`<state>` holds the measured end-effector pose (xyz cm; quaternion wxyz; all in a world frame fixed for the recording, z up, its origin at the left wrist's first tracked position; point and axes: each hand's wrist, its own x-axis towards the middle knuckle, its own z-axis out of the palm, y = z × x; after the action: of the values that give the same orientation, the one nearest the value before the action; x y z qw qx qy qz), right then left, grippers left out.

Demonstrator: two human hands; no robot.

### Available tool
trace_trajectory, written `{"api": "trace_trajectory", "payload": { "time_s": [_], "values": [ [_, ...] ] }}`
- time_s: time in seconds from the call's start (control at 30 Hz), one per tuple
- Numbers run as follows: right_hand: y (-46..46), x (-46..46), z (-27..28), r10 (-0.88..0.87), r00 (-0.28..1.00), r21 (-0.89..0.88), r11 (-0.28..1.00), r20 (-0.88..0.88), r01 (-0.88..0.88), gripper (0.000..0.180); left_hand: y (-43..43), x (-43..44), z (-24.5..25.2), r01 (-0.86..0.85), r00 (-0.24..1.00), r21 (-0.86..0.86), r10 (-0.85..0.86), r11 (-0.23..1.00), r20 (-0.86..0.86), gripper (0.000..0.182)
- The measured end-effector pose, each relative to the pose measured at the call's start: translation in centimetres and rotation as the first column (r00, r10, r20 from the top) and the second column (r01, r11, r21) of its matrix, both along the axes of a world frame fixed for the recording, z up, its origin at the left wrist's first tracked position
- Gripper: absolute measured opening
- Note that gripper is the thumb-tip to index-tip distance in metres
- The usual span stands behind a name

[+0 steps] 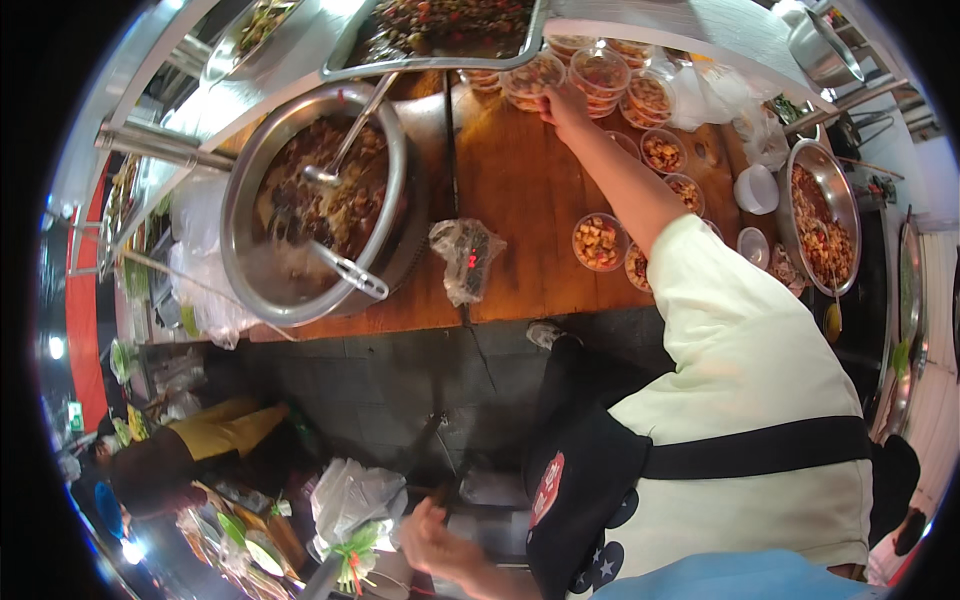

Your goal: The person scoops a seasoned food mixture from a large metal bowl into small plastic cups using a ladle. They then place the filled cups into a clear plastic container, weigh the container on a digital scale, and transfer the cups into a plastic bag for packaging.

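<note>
My right hand [564,106] reaches across the wooden table and grips the side of a round clear plastic tub [534,77] of food on a stack. More stacked tubs [600,71] of reddish diced food stand beside it. Several separate tubs stand nearer me, among them a tub of diced food [599,241] left of my sleeve. Low at the bottom of the view, my left hand [444,541] hangs away from the table, blurred, its fingers loosely bent, with nothing visible in it.
A large steel pot [232,225] of stew holds a ladle [322,174] and another metal-handled utensil. A plastic-wrapped device with red digits [469,259] lies on the wooden table [517,195]. A steel basin [847,277] of food stands right. A person [225,435] bends at lower left.
</note>
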<state>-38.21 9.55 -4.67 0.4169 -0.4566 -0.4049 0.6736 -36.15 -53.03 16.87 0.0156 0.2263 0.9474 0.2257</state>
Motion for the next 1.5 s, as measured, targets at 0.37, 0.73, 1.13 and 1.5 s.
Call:
{"api": "trace_trajectory", "payload": {
  "time_s": [0.37,0.73,1.13,1.5],
  "values": [
    [-36.3,8.3,11.6,0.959,0.277,-0.054,0.273,-0.065,-0.960,0.016,1.7,1.6,-9.6,-0.461,0.684,0.514,-0.079,0.724,0.725,0.066],
    [-70.3,9.7,11.0,0.743,-0.655,0.080,-0.668,0.138,-0.740,0.036,-20.8,19.5,-9.7,-0.790,0.533,0.593,0.301,-0.159,0.791,0.038],
    [-96.3,14.0,19.8,0.150,-0.912,-0.040,-0.988,-0.381,-0.146,0.040,-49.2,34.8,-1.9,-0.848,-0.401,0.454,0.890,-0.273,-0.214,0.058],
    [-118.4,25.3,15.1,-0.317,-0.859,0.102,-0.948,-0.403,0.301,0.042,-42.4,41.8,-5.5,0.204,0.009,0.896,0.916,-0.395,0.402,0.033]
  ]
}}
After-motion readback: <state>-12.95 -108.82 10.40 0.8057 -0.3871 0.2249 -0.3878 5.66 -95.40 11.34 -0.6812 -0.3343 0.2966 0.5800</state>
